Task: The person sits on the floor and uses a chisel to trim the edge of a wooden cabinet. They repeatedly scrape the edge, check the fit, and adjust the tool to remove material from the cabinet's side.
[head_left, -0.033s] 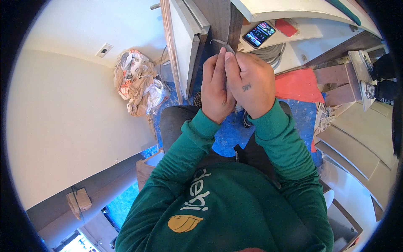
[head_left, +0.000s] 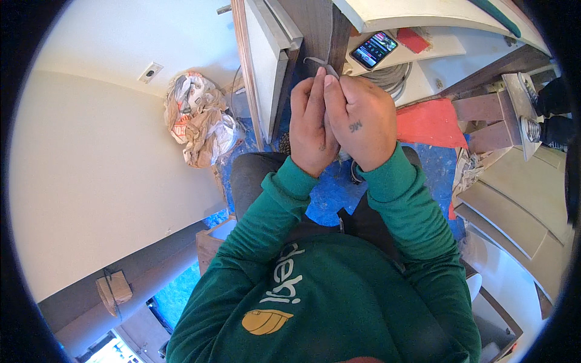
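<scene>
Gray strip (head_left: pixel 331 71) juts from the grasping fingers (head_left: pixel 316 91) of left hand (head_left: pixel 311 133) and right hand (head_left: pixel 366 118), upper center. A phone (head_left: pixel 374 50) glows toward upper right.

The left hand (head_left: pixel 313 133) and right hand (head_left: pixel 368 124) meet, thumbs (head_left: pixel 334 97) together, fingers (head_left: pixel 300 100) curled. Both forearms (head_left: pixel 257 224) angle inward toward them.

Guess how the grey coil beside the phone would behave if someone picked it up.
The grey coil would probably flex, since its strands curve in smooth loops. It might loosen or spread, as no tie shows, though the right hand hides part of it.
</scene>
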`<state>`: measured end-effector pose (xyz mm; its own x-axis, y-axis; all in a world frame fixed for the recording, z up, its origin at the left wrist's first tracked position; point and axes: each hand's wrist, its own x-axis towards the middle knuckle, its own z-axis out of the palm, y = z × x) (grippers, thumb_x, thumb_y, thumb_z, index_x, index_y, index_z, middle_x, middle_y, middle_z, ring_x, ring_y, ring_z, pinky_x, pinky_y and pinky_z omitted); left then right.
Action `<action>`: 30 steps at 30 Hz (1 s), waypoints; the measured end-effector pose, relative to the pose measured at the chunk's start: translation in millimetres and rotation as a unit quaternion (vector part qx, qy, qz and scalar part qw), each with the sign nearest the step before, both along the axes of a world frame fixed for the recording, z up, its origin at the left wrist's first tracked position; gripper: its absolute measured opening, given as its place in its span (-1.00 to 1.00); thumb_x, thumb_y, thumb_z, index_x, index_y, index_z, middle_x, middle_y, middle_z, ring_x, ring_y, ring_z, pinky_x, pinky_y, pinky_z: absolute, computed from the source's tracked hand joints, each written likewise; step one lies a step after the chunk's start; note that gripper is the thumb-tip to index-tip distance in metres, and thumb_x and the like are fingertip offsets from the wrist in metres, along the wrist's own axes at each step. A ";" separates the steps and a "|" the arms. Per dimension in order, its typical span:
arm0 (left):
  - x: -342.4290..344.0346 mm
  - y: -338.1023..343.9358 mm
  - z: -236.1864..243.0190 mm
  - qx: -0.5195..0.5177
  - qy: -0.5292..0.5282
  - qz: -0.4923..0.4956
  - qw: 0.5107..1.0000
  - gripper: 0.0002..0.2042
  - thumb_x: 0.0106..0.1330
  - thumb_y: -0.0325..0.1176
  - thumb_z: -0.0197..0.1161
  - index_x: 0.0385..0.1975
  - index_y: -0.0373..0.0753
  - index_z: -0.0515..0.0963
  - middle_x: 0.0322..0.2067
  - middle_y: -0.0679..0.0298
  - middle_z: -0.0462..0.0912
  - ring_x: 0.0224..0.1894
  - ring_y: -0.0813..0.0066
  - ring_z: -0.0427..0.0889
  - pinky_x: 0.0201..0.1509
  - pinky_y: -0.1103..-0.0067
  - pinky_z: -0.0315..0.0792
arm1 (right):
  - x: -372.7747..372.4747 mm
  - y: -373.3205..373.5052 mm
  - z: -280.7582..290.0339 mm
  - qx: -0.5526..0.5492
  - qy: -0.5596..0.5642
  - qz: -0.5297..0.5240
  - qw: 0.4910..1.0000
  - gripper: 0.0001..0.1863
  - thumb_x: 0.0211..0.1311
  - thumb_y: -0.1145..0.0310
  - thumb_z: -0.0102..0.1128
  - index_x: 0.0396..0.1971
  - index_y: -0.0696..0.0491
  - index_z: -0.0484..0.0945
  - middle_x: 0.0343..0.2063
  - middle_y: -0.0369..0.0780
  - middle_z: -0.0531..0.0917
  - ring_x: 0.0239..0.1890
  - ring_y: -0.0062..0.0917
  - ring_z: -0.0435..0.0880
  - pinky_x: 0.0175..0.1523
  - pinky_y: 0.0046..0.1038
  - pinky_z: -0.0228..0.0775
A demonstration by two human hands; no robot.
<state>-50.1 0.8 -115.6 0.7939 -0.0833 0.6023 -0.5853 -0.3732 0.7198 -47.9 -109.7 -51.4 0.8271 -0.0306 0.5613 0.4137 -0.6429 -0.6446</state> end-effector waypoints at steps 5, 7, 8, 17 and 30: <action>5.1 -7.2 -1.4 -0.012 -0.016 0.020 1.000 -0.44 0.37 -0.39 0.21 0.35 -0.44 0.31 0.11 -0.04 0.43 0.17 0.09 0.44 0.29 0.35 0.33 | 0.9 0.1 0.4 0.008 0.004 -0.002 1.000 -0.64 0.38 0.34 0.15 -0.62 0.19 0.47 -0.66 -0.03 0.51 -0.59 -0.14 0.53 -0.45 -0.17 0.33; 6.4 -7.8 -1.8 -0.013 -0.014 0.026 0.999 -0.45 0.37 -0.38 0.21 0.33 -0.44 0.33 0.11 -0.04 0.44 0.17 0.10 0.45 0.29 0.36 0.33 | 1.8 -0.9 0.3 0.004 0.001 -0.003 1.000 -0.64 0.40 0.34 0.14 -0.61 0.19 0.48 -0.66 -0.03 0.51 -0.59 -0.14 0.53 -0.43 -0.17 0.33; 7.6 -7.5 -1.8 -0.014 -0.013 0.027 0.999 -0.46 0.37 -0.37 0.21 0.33 -0.44 0.35 0.10 -0.04 0.44 0.17 0.11 0.45 0.28 0.37 0.34 | 2.4 -1.6 0.3 0.007 0.006 0.003 1.000 -0.64 0.40 0.34 0.13 -0.61 0.20 0.48 -0.66 -0.04 0.51 -0.58 -0.14 0.53 -0.43 -0.17 0.33; 11.6 -6.1 0.3 -0.031 -0.013 0.035 0.999 -0.49 0.38 -0.37 0.21 0.30 -0.42 0.41 0.09 -0.03 0.49 0.13 0.15 0.53 0.23 0.42 0.41 | 3.1 -4.4 0.8 0.068 0.010 0.056 0.996 -0.65 0.46 0.33 0.06 -0.52 0.23 0.50 -0.61 -0.03 0.53 -0.55 -0.16 0.54 -0.38 -0.22 0.35; 13.6 -4.8 2.9 -0.018 -0.012 0.046 0.999 -0.50 0.37 -0.37 0.21 0.29 -0.43 0.43 0.07 -0.03 0.51 0.10 0.15 0.56 0.21 0.41 0.42 | 7.7 -7.4 0.7 0.076 0.009 0.076 0.994 -0.69 0.45 0.38 0.07 -0.51 0.23 0.50 -0.61 -0.05 0.52 -0.56 -0.18 0.53 -0.40 -0.25 0.34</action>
<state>-36.5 -3.9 -112.7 0.7821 0.0113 0.6230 -0.5672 -0.4011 0.7193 -40.2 -117.1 -50.7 0.8381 0.0121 0.5454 0.4864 -0.4694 -0.7370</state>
